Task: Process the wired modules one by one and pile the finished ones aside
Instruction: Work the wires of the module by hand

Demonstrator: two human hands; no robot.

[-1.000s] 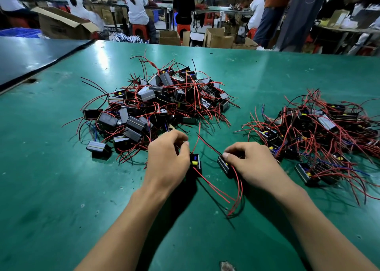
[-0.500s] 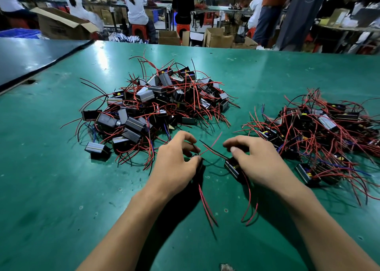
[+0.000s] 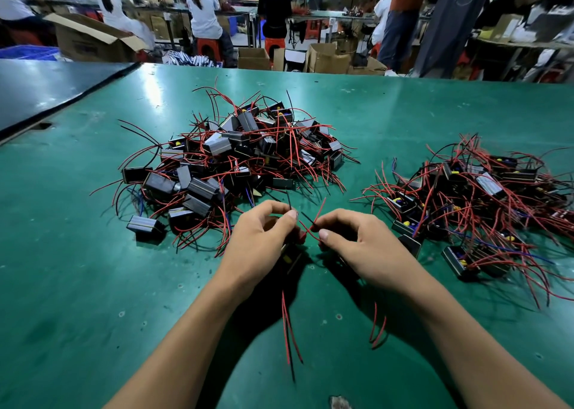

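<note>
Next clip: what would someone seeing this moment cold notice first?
The big heap of black boxes, tangled in red wires, sits mid-way across the green table, with a second heap spread out to its right. In front of them the left hand and right hand meet, each pinching the thin wires that cross between them.

Module (image 3: 289, 259) largely hidden under left hand (image 3: 261, 244)
</note>
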